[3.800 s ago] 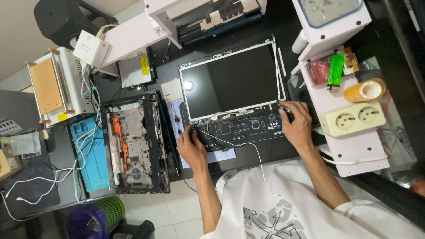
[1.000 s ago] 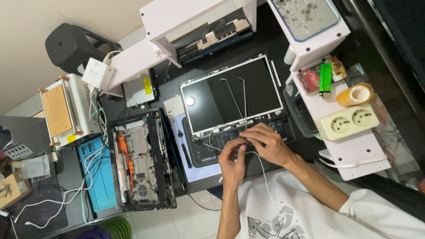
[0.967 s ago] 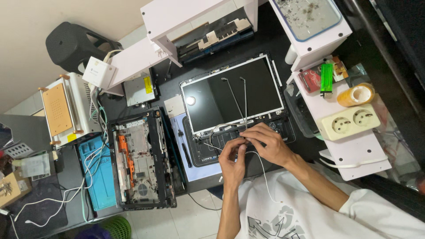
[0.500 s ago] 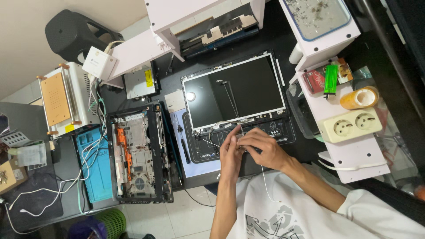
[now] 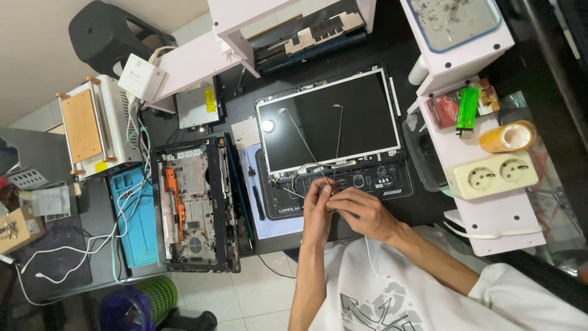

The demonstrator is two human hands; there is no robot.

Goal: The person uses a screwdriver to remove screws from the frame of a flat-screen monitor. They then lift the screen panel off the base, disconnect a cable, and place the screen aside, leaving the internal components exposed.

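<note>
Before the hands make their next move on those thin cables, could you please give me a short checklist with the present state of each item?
1. Both hands on the cables: left hand and right hand meet at the thin cables: ok.
2. Cables free of snags across the screen panel: ok.
3. Panel flat on the black mat: ok.
4. Cable ends intact: cannot tell.
5. Opened laptop base apart from the hands: ok.

White printed T-shirt, bare forearms.

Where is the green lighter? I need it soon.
In the head view, the green plastic lighter lies on the white shelf at upper right, beside a red packet, above the orange tape roll.
</note>
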